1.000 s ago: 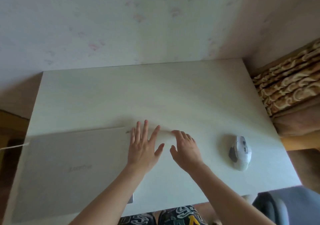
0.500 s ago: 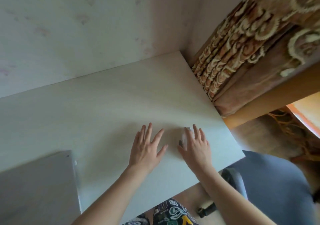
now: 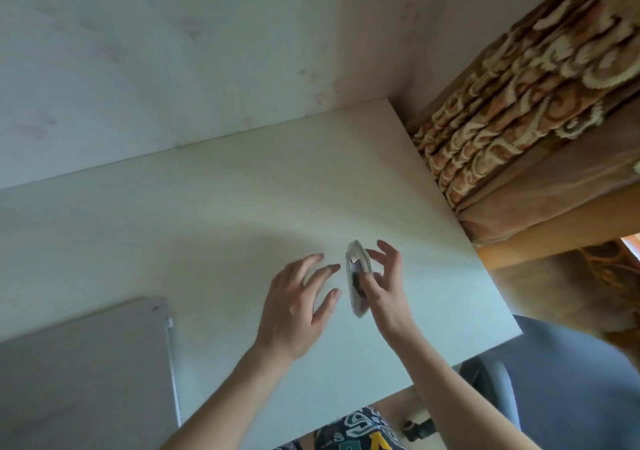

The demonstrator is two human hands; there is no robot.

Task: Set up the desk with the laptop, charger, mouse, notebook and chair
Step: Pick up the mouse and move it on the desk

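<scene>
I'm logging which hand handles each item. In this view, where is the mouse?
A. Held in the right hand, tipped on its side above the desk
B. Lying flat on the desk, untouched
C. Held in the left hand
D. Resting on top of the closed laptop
A: the mouse sits tipped on edge in the right hand, while the left hand is open beside it.

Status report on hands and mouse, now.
Right hand holding mouse tipped on edge above desk. Left hand open beside it, empty. Closed laptop at left. Nothing in the way.
</scene>
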